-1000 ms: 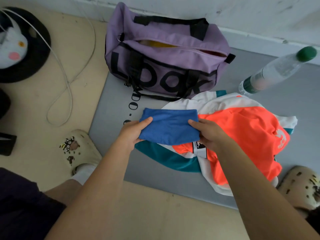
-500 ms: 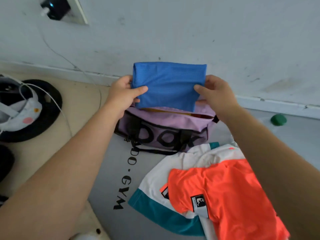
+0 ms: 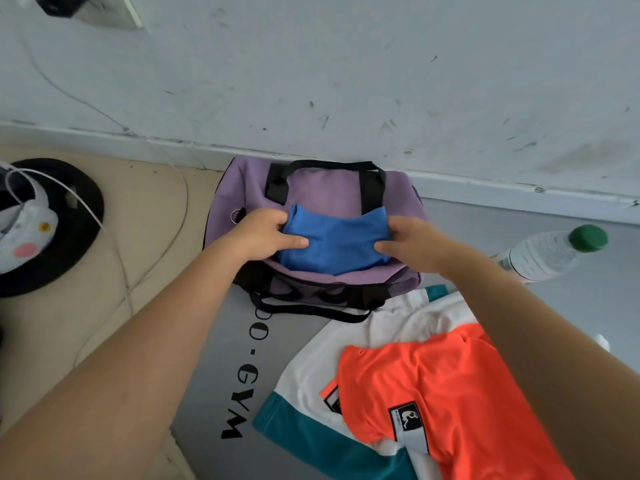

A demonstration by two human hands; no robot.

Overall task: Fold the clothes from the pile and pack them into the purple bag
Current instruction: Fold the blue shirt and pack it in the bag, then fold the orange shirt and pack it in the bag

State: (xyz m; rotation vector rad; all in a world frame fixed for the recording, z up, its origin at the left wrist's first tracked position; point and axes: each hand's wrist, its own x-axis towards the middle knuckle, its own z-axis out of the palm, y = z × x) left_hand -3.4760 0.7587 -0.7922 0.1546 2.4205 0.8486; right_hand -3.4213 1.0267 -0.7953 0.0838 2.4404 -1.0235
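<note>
Fingers of left hand (image 3: 263, 237) and right hand (image 3: 412, 245) curl around the folded blue garment (image 3: 332, 244), gripping both ends inside the purple bag (image 3: 325, 192) opening.

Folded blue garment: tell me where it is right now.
In the head view, the folded blue garment sits centre frame in the mouth of the purple bag by the wall, gripped at its ends by the left hand and right hand.

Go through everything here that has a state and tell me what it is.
purple bag: open on top
blue garment: folded, partly in the bag
left hand: grips the garment
right hand: grips the garment
orange shirt: unfolded
water bottle: capped, lying down
</note>
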